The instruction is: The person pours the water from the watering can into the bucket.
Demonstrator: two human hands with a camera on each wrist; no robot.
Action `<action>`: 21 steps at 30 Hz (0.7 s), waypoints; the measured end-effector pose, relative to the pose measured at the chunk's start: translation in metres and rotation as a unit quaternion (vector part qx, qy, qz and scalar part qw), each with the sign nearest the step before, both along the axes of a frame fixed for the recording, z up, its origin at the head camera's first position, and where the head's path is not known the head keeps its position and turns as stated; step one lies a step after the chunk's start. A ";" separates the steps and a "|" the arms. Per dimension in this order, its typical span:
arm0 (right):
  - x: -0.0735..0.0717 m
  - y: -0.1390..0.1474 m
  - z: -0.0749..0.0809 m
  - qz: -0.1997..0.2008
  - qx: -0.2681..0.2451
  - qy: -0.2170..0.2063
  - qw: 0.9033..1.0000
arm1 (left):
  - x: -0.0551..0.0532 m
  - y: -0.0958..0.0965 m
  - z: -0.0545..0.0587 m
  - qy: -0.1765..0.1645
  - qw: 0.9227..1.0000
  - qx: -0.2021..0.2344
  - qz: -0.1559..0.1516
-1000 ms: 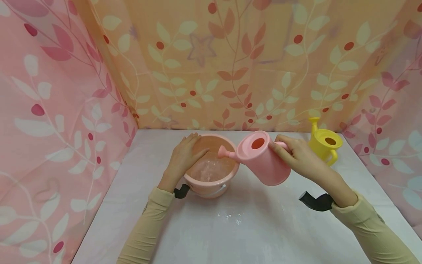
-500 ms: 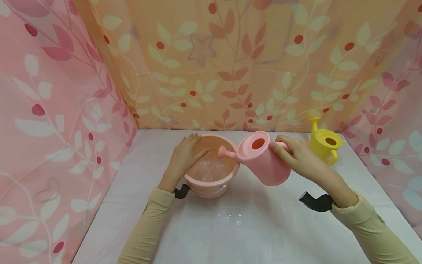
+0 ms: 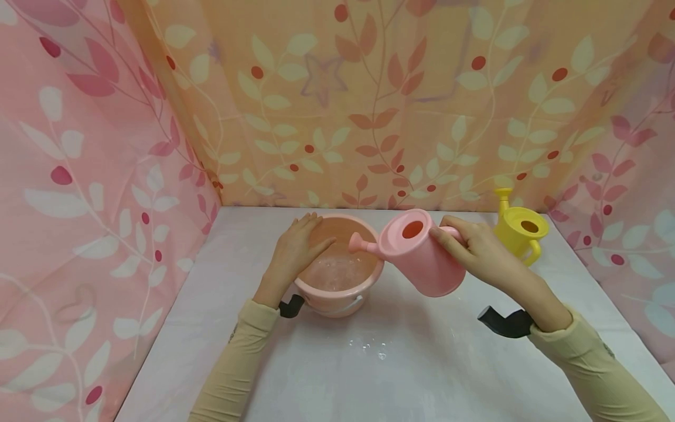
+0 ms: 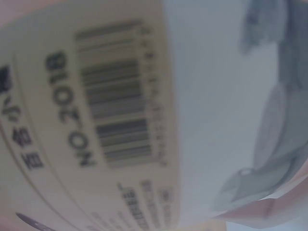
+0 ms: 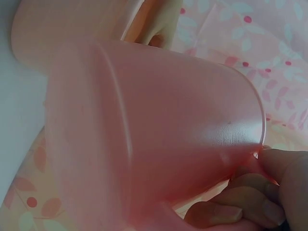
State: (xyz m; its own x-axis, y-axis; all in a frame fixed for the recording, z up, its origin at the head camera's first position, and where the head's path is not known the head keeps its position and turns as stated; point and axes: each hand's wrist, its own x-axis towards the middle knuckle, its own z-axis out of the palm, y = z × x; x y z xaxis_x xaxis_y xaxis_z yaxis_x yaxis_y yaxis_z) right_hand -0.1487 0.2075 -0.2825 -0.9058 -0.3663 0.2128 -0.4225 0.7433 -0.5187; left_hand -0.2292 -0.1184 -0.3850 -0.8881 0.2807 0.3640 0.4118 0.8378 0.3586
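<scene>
A pale pink bucket (image 3: 333,300) stands left of the middle, with rippling water inside. My left hand (image 3: 290,252) rests on its left rim, fingers extended, thumb reaching over the inside. Close up, the left wrist view shows a printed barcode label (image 4: 115,96) on the bucket's outer wall. My right hand (image 3: 477,249) grips the handle of a pink watering can (image 3: 432,266), which is held tilted to the left above the table. Its spout head (image 3: 357,242) is over the bucket. In the right wrist view, curled fingers (image 5: 250,202) wrap the handle.
A yellow watering can (image 3: 519,231) stands at the back right. Water drops (image 3: 369,347) lie on the white table (image 3: 401,381) in front of the bucket. Flowered cloth (image 3: 369,105) walls the back and both sides.
Both hands and the tilted watering can stay almost still. Only the water's surface in the bucket looks different, with shifting ripples.
</scene>
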 end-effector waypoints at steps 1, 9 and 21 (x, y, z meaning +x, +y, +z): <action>0.000 0.000 0.000 0.000 0.000 0.000 1.000 | 0.000 0.000 0.000 -0.001 1.000 -0.001 0.000; -0.001 0.000 0.001 0.000 0.002 -0.002 1.000 | 0.000 0.000 0.000 -0.003 1.000 -0.002 0.000; -0.002 0.000 0.000 0.002 -0.006 -0.001 1.000 | -0.002 0.000 -0.002 0.000 1.000 -0.003 -0.003</action>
